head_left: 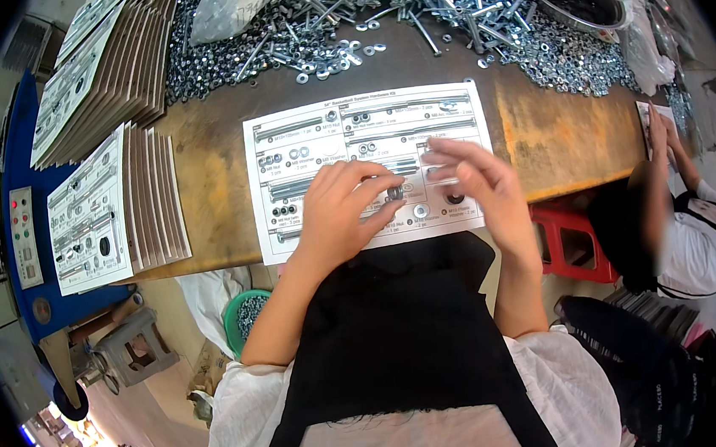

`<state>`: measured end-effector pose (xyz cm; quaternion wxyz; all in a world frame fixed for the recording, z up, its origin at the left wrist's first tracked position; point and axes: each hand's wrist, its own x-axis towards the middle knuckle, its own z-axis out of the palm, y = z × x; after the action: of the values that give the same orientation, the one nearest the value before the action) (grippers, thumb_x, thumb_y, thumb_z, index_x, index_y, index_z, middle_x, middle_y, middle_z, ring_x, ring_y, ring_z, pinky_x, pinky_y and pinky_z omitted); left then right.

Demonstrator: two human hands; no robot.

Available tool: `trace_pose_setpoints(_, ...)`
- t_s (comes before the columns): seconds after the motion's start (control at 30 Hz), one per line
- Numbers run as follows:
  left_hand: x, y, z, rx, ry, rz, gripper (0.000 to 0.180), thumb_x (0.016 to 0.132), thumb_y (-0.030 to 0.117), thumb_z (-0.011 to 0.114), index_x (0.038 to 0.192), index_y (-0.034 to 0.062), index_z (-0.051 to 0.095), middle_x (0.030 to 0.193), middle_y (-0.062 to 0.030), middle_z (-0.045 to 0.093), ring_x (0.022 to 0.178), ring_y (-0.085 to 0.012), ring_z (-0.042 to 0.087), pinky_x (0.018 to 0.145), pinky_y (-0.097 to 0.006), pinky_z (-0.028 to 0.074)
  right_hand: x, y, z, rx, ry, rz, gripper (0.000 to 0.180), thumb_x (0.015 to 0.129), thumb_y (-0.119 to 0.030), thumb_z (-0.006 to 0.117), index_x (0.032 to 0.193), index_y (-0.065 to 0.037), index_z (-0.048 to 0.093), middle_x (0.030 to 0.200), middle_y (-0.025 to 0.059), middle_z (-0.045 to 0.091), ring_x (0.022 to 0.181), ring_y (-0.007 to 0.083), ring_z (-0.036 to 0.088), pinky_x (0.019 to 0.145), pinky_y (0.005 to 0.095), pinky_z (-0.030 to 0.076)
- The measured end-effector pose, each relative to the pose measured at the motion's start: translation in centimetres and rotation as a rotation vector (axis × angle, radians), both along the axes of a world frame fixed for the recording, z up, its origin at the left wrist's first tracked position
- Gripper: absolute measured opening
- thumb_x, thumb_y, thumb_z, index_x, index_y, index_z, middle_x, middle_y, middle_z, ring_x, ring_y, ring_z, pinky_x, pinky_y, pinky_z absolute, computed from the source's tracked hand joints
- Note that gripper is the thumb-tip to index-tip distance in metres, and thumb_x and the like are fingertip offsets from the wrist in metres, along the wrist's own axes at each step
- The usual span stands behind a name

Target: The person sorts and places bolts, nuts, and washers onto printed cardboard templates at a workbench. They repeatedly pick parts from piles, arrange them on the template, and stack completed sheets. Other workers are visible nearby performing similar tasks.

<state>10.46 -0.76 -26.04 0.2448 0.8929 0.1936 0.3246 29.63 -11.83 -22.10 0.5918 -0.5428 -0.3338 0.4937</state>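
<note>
A white printed card (369, 156) with pictures of bolts, nuts and washers lies in front of me near the table's edge. My left hand (341, 201) rests over its middle, thumb and forefinger pinched on small metal nuts (394, 193). Just right of them, my right hand (490, 179) hovers above the card's right side. Its fingers are apart and slightly blurred, and nothing shows in them. Long bolts (287, 190) lie along the card's rows; which small parts are real and which printed is hard to tell.
Heaps of nuts (232, 51), bolts (484, 8) and washers (352, 58) cover the far table. Stacked printed cards (151, 199) stand left. A metal bowl (613, 27) holds black parts. A co-worker (682, 229) sits right, near a red stool (577, 243).
</note>
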Motion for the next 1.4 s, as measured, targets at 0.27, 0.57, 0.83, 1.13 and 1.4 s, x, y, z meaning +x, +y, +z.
trace_pose_setpoints(0.27, 2.5, -0.7, -6.0, 0.074, 0.202, -0.018, 0.025, 0.075, 0.018, 0.079, 0.098, 0.0131, 0.07, 0.097, 0.0002, 0.059, 0.089, -0.0202, 0.057, 0.077, -0.035, 0.042, 2.8, -1.2, -1.5, -0.023, -0.042, -0.067, 0.025, 0.101, -0.015, 0.055, 0.117, 0.001, 0.066, 0.111, 0.0091, 0.07, 0.094, 0.0109, 0.064, 0.084, 0.0262, 0.052)
trace_pose_setpoints(0.57, 1.4, 2.8, -3.9, -0.094, 0.147, 0.136, 0.018, 0.079, 0.018, 0.077, 0.095, 0.0117, 0.072, 0.091, -0.0034, 0.062, 0.081, -0.0225, 0.06, 0.071, -0.037, 0.046, 2.5, 1.5, -4.2, -0.022, -0.072, -0.043, 0.024, 0.1, -0.014, 0.057, 0.116, 0.0, 0.068, 0.105, 0.007, 0.072, 0.084, 0.0094, 0.064, 0.076, 0.0256, 0.052)
trace_pose_setpoints(0.83, 4.6, 16.4, -7.8, 0.04, 0.293, 0.493, 0.021, 0.085, 0.029, 0.074, 0.099, 0.0138, 0.073, 0.097, -0.0074, 0.065, 0.088, -0.0299, 0.067, 0.074, -0.042, 0.052, 1.1, 19.9, -12.0, 0.115, -0.896, -0.124, 0.016, 0.086, -0.01, 0.065, 0.098, -0.008, 0.075, 0.098, 0.015, 0.071, 0.09, 0.0358, 0.067, 0.08, 0.0434, 0.053)
trace_pose_setpoints(1.13, 4.3, 17.4, -7.2, -0.033, 0.343, 0.382, 0.02, 0.082, 0.02, 0.076, 0.096, 0.009, 0.067, 0.091, -0.0087, 0.066, 0.085, -0.0306, 0.065, 0.076, -0.043, 0.051, 0.4, 21.0, -13.0, 0.005, -0.991, -0.16, 0.017, 0.081, -0.012, 0.073, 0.098, -0.009, 0.071, 0.099, 0.0111, 0.066, 0.089, 0.0327, 0.066, 0.077, 0.0424, 0.053)
trace_pose_setpoints(1.4, 4.1, 18.2, -6.5, -0.086, 0.427, 0.276, 0.022, 0.082, 0.018, 0.075, 0.102, 0.011, 0.071, 0.091, -0.0099, 0.064, 0.087, -0.0286, 0.065, 0.076, -0.041, 0.051, 1.2, 20.5, -12.6, -0.021, -1.037, -0.093, 0.012, 0.083, -0.013, 0.073, 0.095, -0.01, 0.071, 0.096, 0.0099, 0.065, 0.086, 0.0315, 0.066, 0.074, 0.0426, 0.052)
